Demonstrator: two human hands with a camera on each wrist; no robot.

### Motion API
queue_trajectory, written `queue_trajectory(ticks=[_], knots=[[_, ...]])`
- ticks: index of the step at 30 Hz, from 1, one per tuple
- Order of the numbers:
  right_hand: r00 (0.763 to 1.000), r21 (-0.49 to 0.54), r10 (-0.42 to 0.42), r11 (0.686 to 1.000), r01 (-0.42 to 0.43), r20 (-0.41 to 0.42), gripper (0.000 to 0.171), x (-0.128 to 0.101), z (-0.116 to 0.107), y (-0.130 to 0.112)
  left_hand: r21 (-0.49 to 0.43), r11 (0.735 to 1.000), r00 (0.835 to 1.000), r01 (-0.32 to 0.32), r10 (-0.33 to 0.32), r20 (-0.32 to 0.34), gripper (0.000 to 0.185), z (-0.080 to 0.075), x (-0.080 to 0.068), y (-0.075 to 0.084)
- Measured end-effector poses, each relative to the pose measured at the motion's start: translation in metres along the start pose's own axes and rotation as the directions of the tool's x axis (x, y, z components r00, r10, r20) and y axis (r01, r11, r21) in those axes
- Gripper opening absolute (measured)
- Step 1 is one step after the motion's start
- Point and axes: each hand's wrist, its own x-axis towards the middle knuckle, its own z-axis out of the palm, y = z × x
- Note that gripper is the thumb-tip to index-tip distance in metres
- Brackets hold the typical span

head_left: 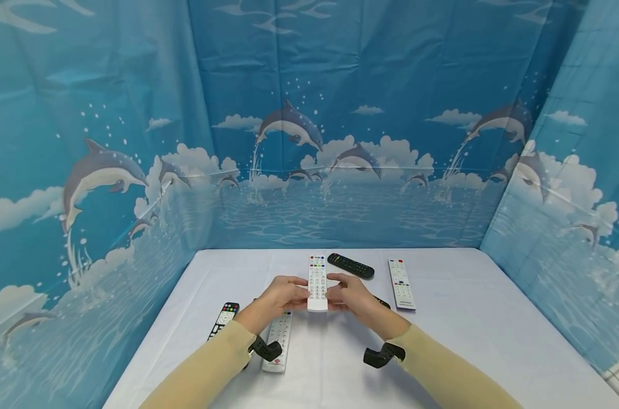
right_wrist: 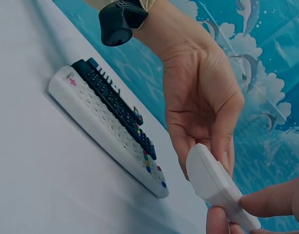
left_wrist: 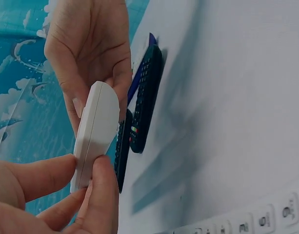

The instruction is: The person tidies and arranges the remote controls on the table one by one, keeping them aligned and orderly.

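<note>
A: Left hand (head_left: 282, 295), state?
B: Clamped on the white remote (head_left: 317, 287), thumb and fingertips pinching it from opposite faces.
A: Right hand (head_left: 354, 296)?
B: Also clamped on it, at the opposite long edge; fingers partly hidden in the wrist views. Neither hand spread: thumb-to-finger gap about the remote's thickness.
A: Remote's position?
B: Between both hands, raised off the white tablecloth (head_left: 473, 324). Button face toward the head camera, coloured keys at the far end.
A: Nearby?
B: Black remote (head_left: 350, 265) lying beyond the right hand; pale remote (head_left: 402, 284) farther right.
</note>
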Motion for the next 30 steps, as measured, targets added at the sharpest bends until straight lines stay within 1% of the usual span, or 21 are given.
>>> queue_trajectory(ticks=[5, 11, 14, 18, 24, 27, 30], knots=[[1.0, -0.002, 0.0, 1.0, 0.0, 0.011, 0.067, -0.012, 0.001, 0.008, 0.06, 0.998, 1.0, -0.018, 0.017, 0.016, 0.041, 0.002, -0.013, -0.006], [1.0, -0.018, -0.009, 1.0, 0.009, 0.029, 0.074, -0.028, 0.006, 0.015, 0.064, 0.998, 0.999, -0.023, 0.02, 0.04, 0.042, 0.002, -0.028, -0.013], [0.999, -0.02, -0.007, 1.0, 0.008, 0.037, 0.078, -0.036, 0.009, 0.019, 0.112, 0.993, 0.998, -0.04, 0.034, 0.047, 0.042, 0.003, -0.036, -0.016], [0.998, -0.012, 0.003, 1.0, -0.002, 0.061, 0.08, -0.045, 0.014, 0.026, 0.199, 0.978, 0.997, -0.058, 0.048, 0.054, 0.04, 0.003, -0.046, -0.023], [0.996, 0.002, 0.023, 1.0, -0.023, 0.083, 0.079, -0.055, 0.019, 0.037, 0.266, 0.961, 0.996, -0.072, 0.054, 0.074, 0.037, 0.005, -0.056, -0.035], [0.994, 0.007, 0.032, 0.999, -0.033, 0.1, 0.079, -0.059, 0.021, 0.041, 0.314, 0.945, 0.994, -0.09, 0.067, 0.082, 0.036, 0.005, -0.061, -0.037], [0.992, 0.005, 0.045, 0.999, -0.046, 0.117, 0.08, -0.062, 0.023, 0.043, 0.35, 0.932, 0.994, -0.092, 0.065, 0.087, 0.035, 0.006, -0.065, -0.037]])
